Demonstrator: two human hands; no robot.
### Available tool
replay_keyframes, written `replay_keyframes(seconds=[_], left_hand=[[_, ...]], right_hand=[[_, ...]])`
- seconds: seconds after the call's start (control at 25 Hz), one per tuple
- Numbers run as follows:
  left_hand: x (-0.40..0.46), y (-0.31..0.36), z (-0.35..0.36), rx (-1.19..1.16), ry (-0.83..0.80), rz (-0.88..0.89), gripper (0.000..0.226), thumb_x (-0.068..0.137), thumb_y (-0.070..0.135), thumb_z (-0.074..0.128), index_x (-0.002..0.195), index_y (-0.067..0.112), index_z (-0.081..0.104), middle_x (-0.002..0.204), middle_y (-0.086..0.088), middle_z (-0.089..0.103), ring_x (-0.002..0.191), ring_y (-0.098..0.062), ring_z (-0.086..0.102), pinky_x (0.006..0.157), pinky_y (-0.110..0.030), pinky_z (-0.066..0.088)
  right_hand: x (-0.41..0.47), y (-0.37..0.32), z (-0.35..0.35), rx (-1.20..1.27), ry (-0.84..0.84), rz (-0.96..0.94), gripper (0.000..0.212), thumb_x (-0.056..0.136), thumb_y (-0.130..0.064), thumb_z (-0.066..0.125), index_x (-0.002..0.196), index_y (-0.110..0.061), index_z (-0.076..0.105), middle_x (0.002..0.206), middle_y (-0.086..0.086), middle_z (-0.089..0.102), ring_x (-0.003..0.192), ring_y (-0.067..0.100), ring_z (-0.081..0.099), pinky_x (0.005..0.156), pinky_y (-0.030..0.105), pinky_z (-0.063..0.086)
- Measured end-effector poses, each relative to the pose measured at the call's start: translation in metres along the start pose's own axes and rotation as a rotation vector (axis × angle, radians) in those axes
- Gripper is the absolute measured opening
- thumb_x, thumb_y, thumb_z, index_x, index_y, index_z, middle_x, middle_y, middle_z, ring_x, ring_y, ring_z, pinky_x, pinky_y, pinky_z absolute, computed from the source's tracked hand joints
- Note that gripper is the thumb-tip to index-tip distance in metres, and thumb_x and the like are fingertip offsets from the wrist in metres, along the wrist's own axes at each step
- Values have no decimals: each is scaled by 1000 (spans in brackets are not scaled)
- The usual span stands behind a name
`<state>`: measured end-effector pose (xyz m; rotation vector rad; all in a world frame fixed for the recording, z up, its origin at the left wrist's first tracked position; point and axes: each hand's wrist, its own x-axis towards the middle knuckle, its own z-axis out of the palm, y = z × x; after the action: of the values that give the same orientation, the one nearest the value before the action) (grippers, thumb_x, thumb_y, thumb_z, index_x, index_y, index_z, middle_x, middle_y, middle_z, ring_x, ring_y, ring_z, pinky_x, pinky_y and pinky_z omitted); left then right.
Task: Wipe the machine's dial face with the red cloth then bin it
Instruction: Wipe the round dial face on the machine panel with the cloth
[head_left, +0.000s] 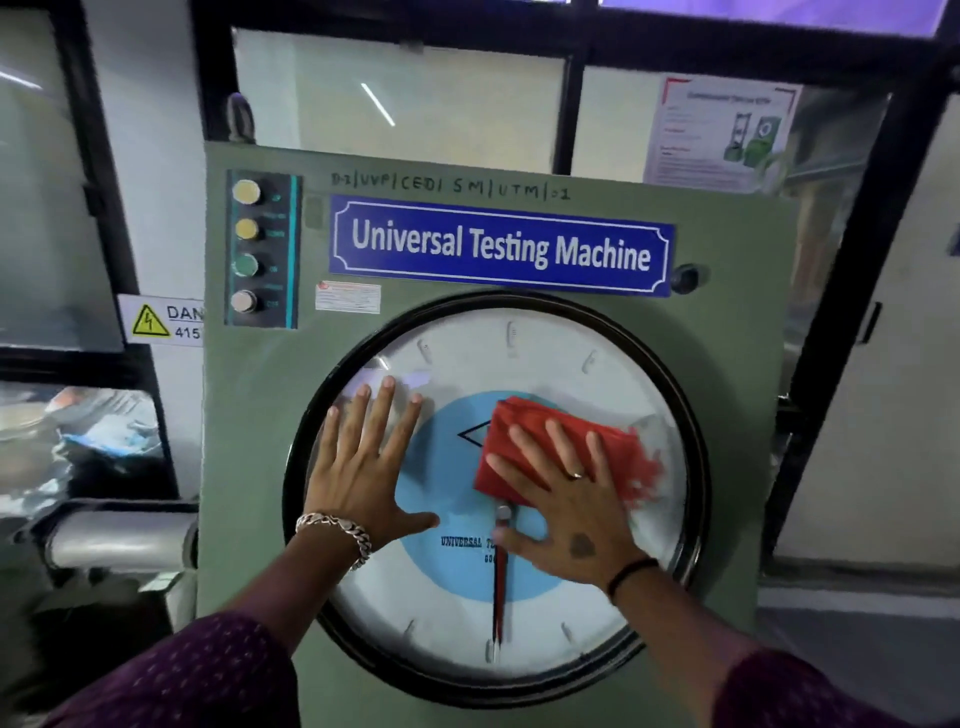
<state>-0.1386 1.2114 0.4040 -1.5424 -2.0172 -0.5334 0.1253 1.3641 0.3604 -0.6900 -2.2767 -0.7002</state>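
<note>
Wiping step: right hand (566, 499), fingers spread flat, presses red cloth (545, 441) on dial face (467, 603) right of centre, left hand (363, 467) splayed left of centre; next, likely sweep the rest, then bin it.

The machine cabinet (249, 467) is showing a dull grey-green paint. The nameplate (501, 247) is wearing deep blue with white letters and a thin white border. The dial face (587, 613) is appearing white, with a light blue disc (457, 566) in its middle and a black rim (306, 441) around it. The pointer (500, 597) is showing red and black. The cloth (524, 421) is glowing bright red. The button panel (263, 249) is looking black with a teal stripe, and its buttons are showing cream, yellow, green and pale pink. The warning sticker (161, 319) is carrying a yellow triangle on white. The sleeves (208, 675) are showing dark maroon with small pale dots. The bracelet (340, 530) is shining silver.
</note>
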Motion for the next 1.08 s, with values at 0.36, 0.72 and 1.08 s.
replay_keyframes(seconds=[0.36, 0.72, 1.08], left_hand=[[-46, 4, 24, -108, -6, -240, 165, 52, 90, 81, 176, 25, -8, 185, -11, -7, 170, -34, -9, 135, -62, 11], [-62, 16, 39, -160, -51, -358, 168, 58, 94, 73, 169, 18, -28, 180, -7, -30, 165, -27, -29, 136, -54, -5], [-102, 35, 64, -297, -67, -491, 167, 59, 96, 65, 164, 16, -37, 176, -4, -40, 163, -22, -35, 138, -51, -2]], right_hand=[[106, -36, -24, 42, -72, -182, 90, 96, -98, 27, 175, -53, 27, 190, -13, 7, 176, 35, 0, 133, 77, 0], [139, -35, -33, 27, -69, -174, 92, 95, -99, 23, 175, -54, 27, 190, -12, 9, 176, 38, 3, 133, 73, -10], [148, -80, -28, 41, -57, -438, 86, 97, -96, 20, 169, -55, 41, 187, -16, 24, 176, 31, 12, 135, 72, -1]])
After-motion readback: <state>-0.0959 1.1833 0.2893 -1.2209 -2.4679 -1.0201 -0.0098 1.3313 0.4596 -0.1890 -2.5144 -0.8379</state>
